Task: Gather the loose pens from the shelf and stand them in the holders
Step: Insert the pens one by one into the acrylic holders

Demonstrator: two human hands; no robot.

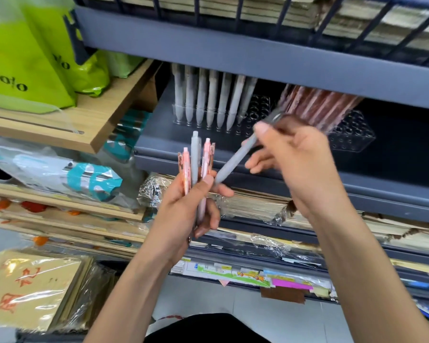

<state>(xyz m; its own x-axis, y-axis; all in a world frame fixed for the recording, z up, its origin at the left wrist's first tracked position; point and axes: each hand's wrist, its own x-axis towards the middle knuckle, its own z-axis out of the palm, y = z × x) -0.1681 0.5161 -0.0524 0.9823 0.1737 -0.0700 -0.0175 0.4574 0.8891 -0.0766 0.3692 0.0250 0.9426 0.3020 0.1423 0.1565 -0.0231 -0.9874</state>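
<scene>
My left hand point(183, 214) grips a bunch of pens point(196, 164), pink ones and a grey one, held upright in front of the grey shelf point(159, 144). My right hand point(297, 157) pinches a single grey pen point(235, 162), slanted with its tip down beside the bunch. On the shelf behind, a clear holder point(255, 105) has a row of grey pens point(208, 95) standing in it, with open holes at its right. A second clear holder point(352, 134) further right carries brown-red pens point(317, 105).
The upper shelf's front edge point(258, 58) hangs low over the holders. Green bags point(27, 58) rest on a wooden board at the left. Wrapped paper stacks point(253, 201) fill the shelves below. Packets with red lettering point(32, 285) lie at the lower left.
</scene>
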